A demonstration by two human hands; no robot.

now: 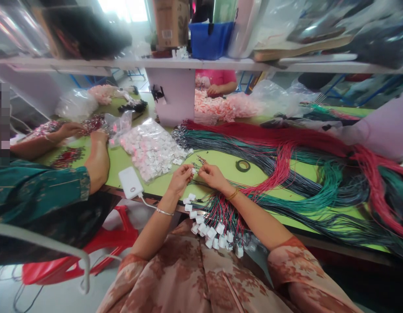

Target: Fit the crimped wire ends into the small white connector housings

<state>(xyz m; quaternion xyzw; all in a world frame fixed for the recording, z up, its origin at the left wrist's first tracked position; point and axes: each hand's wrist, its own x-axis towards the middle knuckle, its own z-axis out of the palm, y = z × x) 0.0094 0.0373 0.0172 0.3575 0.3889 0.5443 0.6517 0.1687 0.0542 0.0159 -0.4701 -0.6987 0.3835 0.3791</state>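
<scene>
In the head view my left hand [181,179] pinches a small white plastic connector [193,171] by its side. Close beside it, my right hand [212,176] is closed on thin wires, whose metal-tipped ends [200,161] stick up past the fingers. Whether a wire sits inside the connector I cannot tell. Below my hands, a bunch of red, green and black wires [225,208] hangs over the table edge, with white connectors [212,232] on the ends. A clear bag of white connectors [152,148] lies beyond my left hand.
Long bundles of red wires [240,132], green wires [332,178] and black wires [302,184] cover the right side. A tape roll [243,165] and a white power bank [130,182] lie on the green table [221,158]. A co-worker's hands [99,138] work at left; another person [221,81] sits opposite.
</scene>
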